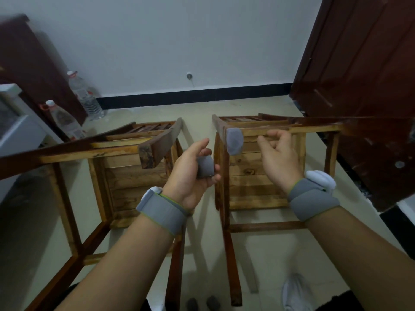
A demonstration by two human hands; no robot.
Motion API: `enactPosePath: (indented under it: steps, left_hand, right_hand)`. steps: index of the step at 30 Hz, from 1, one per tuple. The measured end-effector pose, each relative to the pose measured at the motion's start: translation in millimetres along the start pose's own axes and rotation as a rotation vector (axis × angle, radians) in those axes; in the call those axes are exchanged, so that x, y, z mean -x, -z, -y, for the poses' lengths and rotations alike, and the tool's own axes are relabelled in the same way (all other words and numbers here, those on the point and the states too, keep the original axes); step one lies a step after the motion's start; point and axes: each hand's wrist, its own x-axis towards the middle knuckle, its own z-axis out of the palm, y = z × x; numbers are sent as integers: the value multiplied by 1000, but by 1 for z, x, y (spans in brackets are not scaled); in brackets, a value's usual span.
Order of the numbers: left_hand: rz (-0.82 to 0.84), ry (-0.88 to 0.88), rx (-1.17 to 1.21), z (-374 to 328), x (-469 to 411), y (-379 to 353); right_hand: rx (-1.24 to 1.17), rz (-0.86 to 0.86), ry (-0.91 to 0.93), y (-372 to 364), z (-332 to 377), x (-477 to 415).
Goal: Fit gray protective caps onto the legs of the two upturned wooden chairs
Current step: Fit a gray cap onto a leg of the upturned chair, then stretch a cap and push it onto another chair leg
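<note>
Beige floor (269, 254) meets a white wall (157, 52), with two upturned wooden chairs standing legs-up: a left chair (125, 176) and a right chair (258, 176). The caps are soft, rounded gray sleeves. A fitted cap (234, 141) covers one right-chair leg end, just left of the right hand (278, 158), whose fingers curl loosely around nothing. The left hand (190, 176) grasps a held cap (204, 166) between the chairs. Spare caps (192, 304) lie on the floor below the wrists.
</note>
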Motion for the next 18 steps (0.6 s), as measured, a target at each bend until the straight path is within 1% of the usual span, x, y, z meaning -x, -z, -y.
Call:
enactPosePath:
  steps: [4,7,11,14,16,18]
  left_hand:
    - [102,-70,34,-12,25,4]
    - [130,-123,36,-14,47,11]
    - [67,-224,-63,-12,70,26]
    - [73,-278,-160,-14,86,37]
    - [66,-327,-222,-17,95,44]
    - [24,-389,-265,-19,102,51]
  right_hand:
    - [-59,-29,29,-5,11,9]
    - [-129,-62,78,-3,21,23]
    - [-205,-86,135,-2,29,48]
    - [-234,-77,183,-5,37,69]
    - [-261,-30,202,-8,41,81]
    - [-300,49,210,-13,44,90]
